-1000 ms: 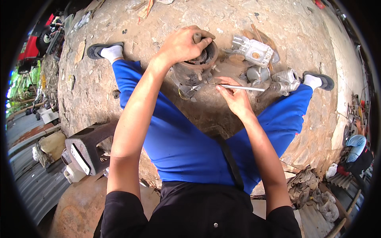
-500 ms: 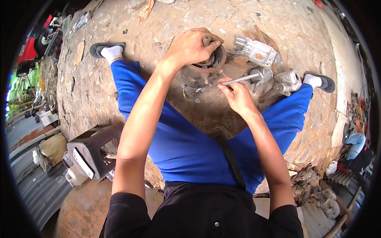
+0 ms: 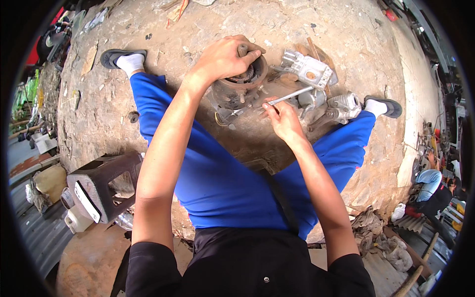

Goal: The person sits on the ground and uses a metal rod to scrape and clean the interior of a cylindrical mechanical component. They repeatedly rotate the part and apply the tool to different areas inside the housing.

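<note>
A: Where is the left hand [image 3: 225, 60]?
B: It curls over the top of the rusty round housing [image 3: 242, 84], gripping it, with a ridged stub [image 3: 242, 50] poking up beside the thumb. Most of the fingertips are hidden behind the back of the hand.
A: And the housing itself?
B: On the stony ground [image 3: 213, 22], between the person's spread legs, with its open mouth showing dark parts inside.
A: What does the right hand [image 3: 284, 119] do?
B: It pinches a slim silver rod [image 3: 293, 95] between thumb and fingers, near one end, just right of the housing. The other end points up and to the right, by a grey cylinder [image 3: 312, 99]; whether they touch, one cannot tell.
A: Anything else close by?
B: A pale metal casting [image 3: 307, 68] lies beyond the cylinder, and a finned silver part [image 3: 345, 106] sits near the right foot.
</note>
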Demonstrator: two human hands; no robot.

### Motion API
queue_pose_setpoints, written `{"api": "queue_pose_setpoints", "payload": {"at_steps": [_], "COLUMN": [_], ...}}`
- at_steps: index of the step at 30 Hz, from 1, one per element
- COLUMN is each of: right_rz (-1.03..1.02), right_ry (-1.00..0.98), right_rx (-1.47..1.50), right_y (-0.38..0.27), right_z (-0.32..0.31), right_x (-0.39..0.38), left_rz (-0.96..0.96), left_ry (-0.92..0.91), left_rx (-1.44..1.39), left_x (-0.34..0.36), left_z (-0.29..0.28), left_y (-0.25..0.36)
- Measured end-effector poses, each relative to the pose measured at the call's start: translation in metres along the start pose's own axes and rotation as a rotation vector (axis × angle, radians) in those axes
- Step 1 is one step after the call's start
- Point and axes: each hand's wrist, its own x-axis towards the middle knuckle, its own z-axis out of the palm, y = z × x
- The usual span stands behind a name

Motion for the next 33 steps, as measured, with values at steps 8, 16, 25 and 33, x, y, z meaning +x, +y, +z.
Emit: {"api": "queue_pose_setpoints", "payload": {"at_steps": [8, 16, 25, 33], "right_rz": [0.003, 0.289, 0.112, -0.248], "right_ry": [0.009, -0.186, -0.094, -0.018], "right_rx": [-0.145, 0.557, 0.298, -0.157], "right_y": [0.007, 0.011, 0.019, -0.042], "right_z": [0.007, 0.004, 0.003, -0.012], "right_x": [0.003, 0.004, 0.000, -0.012], "left_rz": [0.062, 0.131, 0.011, 0.066], "left_ry": [0.014, 0.003, -0.008, -0.015], "left_rx": [0.080, 0.049, 0.143, 0.183], "left_x": [-0.007, -0.002, 0.002, 0.005], "left_z": [0.002, 0.006, 0.012, 0.017], "left_y": [-0.002, -0.003, 0.000, 0.019]}}
